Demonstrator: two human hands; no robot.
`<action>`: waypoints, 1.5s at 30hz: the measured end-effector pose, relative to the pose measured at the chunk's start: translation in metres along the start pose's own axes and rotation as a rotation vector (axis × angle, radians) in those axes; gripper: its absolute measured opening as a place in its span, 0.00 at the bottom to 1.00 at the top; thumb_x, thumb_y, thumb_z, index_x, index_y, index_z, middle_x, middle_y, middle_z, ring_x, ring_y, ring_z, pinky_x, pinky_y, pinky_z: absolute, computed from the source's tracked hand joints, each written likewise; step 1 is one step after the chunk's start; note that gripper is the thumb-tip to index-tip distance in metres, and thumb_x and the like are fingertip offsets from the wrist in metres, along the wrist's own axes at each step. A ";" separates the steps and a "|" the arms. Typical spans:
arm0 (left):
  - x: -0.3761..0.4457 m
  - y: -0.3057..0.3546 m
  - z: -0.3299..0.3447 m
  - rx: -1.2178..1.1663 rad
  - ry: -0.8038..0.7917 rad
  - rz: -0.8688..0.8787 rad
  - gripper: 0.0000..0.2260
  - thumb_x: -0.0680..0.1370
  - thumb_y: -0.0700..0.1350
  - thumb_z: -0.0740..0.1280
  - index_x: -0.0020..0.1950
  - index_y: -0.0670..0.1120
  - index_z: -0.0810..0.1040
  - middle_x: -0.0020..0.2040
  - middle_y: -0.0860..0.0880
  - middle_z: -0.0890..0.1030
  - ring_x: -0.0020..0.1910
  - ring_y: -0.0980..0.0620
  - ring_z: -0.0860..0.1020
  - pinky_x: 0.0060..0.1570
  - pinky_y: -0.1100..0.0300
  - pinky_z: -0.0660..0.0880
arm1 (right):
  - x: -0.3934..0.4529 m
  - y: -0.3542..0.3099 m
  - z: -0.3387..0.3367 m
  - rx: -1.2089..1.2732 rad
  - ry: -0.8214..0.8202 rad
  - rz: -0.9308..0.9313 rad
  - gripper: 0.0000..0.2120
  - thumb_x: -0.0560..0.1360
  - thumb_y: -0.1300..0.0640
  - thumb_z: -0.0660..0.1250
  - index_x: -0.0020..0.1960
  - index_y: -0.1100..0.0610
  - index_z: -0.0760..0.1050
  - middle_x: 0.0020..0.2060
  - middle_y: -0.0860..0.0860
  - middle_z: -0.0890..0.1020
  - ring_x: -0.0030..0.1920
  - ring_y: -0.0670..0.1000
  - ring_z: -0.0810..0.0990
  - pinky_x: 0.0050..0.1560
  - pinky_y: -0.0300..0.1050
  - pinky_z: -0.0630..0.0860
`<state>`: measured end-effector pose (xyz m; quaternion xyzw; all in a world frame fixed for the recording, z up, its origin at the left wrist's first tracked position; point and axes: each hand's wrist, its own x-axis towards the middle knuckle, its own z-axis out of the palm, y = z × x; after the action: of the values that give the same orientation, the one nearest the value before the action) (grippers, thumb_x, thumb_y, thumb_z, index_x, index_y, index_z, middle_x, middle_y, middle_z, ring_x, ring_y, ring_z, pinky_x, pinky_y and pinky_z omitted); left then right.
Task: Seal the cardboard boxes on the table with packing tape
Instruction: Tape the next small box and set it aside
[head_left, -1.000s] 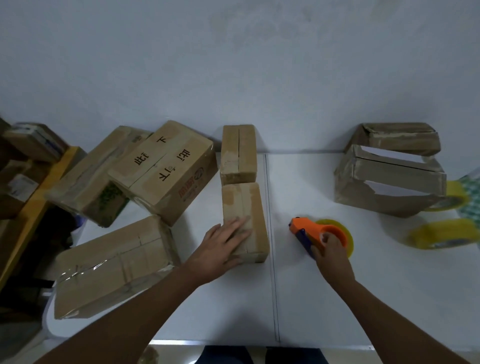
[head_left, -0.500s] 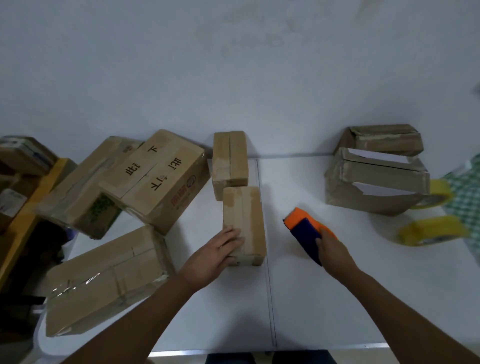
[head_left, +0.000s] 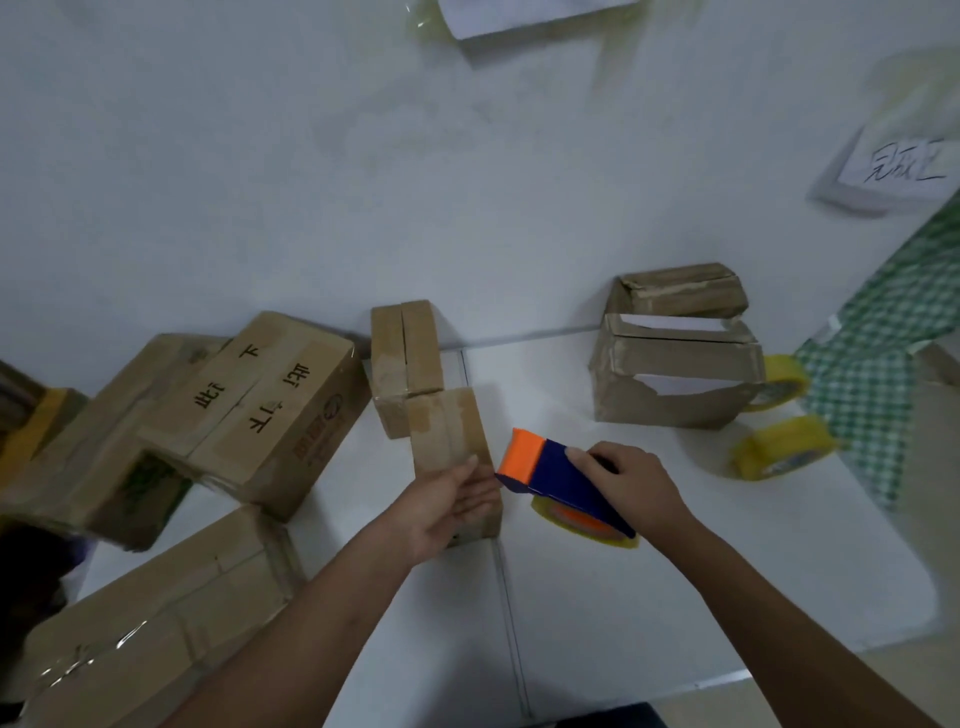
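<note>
Cardboard box (head_left: 447, 441) — under left fingers (head_left: 470, 486).

Matt brown cardboard boxes (head_left: 449, 447) with glossy clear tape; smooth orange and blue plastic tape dispenser (head_left: 550, 475); smooth white matt table (head_left: 649, 571); green checked cloth (head_left: 883, 374).

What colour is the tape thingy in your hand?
The tape dispenser in the right hand is orange at its front and dark blue behind, seen in the head view.

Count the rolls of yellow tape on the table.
3: one in the tape dispenser held by the right hand, one loose roll at the right, one behind the torn box. Others may be hidden.
</note>
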<state>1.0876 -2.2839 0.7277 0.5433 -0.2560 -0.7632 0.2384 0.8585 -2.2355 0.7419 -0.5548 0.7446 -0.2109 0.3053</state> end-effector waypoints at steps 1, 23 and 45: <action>-0.003 0.001 0.003 -0.038 -0.005 -0.016 0.14 0.83 0.47 0.63 0.61 0.38 0.79 0.57 0.40 0.84 0.59 0.45 0.81 0.57 0.56 0.78 | -0.001 -0.001 -0.002 -0.006 -0.007 -0.012 0.19 0.79 0.38 0.57 0.44 0.50 0.78 0.35 0.43 0.80 0.37 0.42 0.79 0.35 0.35 0.66; -0.016 -0.014 0.012 0.237 0.189 0.210 0.07 0.83 0.44 0.64 0.53 0.46 0.82 0.50 0.45 0.84 0.50 0.53 0.81 0.47 0.61 0.78 | 0.004 -0.020 0.004 -0.248 -0.088 -0.146 0.26 0.76 0.32 0.54 0.50 0.51 0.80 0.38 0.44 0.81 0.38 0.43 0.79 0.40 0.36 0.75; -0.023 -0.045 -0.072 -0.063 0.423 0.313 0.04 0.80 0.36 0.66 0.49 0.39 0.81 0.45 0.43 0.81 0.44 0.50 0.79 0.48 0.61 0.76 | 0.008 -0.004 0.014 -0.506 -0.061 -0.118 0.30 0.75 0.28 0.51 0.40 0.51 0.80 0.32 0.47 0.79 0.35 0.46 0.78 0.42 0.43 0.77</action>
<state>1.1593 -2.2443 0.6946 0.6370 -0.2575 -0.5941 0.4183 0.8691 -2.2436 0.7328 -0.6622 0.7304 -0.0183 0.1663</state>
